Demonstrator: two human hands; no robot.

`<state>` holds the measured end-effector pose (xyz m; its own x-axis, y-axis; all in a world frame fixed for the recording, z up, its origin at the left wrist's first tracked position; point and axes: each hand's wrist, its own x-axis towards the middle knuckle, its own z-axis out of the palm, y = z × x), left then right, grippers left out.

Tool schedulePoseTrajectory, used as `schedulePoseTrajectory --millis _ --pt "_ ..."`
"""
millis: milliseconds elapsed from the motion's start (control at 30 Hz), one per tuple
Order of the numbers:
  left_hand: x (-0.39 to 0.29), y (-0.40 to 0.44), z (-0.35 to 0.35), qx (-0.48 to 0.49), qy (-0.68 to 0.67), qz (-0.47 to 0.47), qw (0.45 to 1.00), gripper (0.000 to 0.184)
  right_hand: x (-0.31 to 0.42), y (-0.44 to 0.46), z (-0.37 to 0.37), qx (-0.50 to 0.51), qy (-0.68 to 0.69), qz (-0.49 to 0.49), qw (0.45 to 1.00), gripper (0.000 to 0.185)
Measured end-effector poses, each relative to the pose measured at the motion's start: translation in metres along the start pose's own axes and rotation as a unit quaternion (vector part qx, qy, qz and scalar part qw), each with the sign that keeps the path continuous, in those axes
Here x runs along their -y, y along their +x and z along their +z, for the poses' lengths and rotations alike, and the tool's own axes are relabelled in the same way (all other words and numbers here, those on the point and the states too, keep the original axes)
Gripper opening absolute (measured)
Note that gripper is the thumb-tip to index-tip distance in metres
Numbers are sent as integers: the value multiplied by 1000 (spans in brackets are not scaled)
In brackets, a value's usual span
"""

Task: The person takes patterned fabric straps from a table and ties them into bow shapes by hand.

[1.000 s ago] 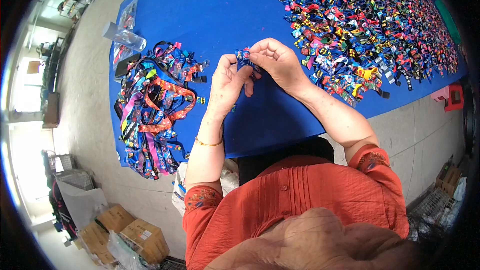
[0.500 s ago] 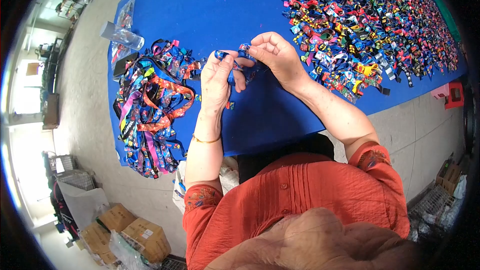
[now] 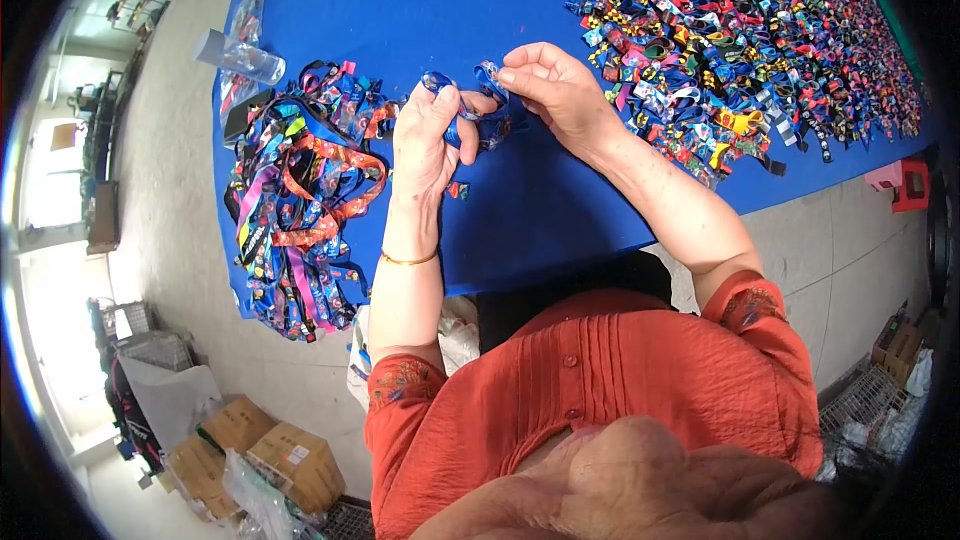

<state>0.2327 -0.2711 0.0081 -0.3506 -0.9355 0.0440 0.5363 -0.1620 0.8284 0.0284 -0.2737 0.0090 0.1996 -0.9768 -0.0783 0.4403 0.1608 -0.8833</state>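
A blue printed lanyard strap (image 3: 489, 78) is held between my two hands above the blue table. My left hand (image 3: 428, 135) is closed on it, with the thumb pressed down and the strap looped over the fingers. The thumb and forefinger of my right hand (image 3: 556, 90) pinch the strap where it rises in a small loop; the other fingers curl beneath. Part of the strap is hidden by the left fingers. Just left of my left hand lies a tangled heap of colourful lanyards (image 3: 335, 185), some orange, some purple. A small colourful piece (image 3: 458, 190) shows beside the left wrist.
Many short looped straps (image 3: 720, 50) cover the right side of the blue table (image 3: 400, 0). A clear plastic bottle (image 3: 240, 58) lies at the far left, by plastic packaging. A red stool (image 3: 908, 186) stands right; cardboard boxes (image 3: 295, 460) sit on the floor at lower left.
Both hands sit slightly higher in the view and the right one has drawn slightly away from the left. The strap stays held between them. The camera view has shifted slightly.
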Motion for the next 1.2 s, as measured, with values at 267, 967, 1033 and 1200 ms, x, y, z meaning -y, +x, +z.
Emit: schedulePoseTrajectory --millis 267,967,1033,1200 --pt "-1 2 2 -32 0 26 999 14 -5 2 2 19 -5 -71 997 17" --pt "2 0 4 -52 32 -26 998 28 -16 4 1 49 14 -75 996 27" --pt "2 0 8 -72 40 -23 996 29 -16 4 1 54 18 -82 995 27" --pt "2 -1 8 -85 123 -20 989 31 -11 -2 8 83 -8 -102 991 26"
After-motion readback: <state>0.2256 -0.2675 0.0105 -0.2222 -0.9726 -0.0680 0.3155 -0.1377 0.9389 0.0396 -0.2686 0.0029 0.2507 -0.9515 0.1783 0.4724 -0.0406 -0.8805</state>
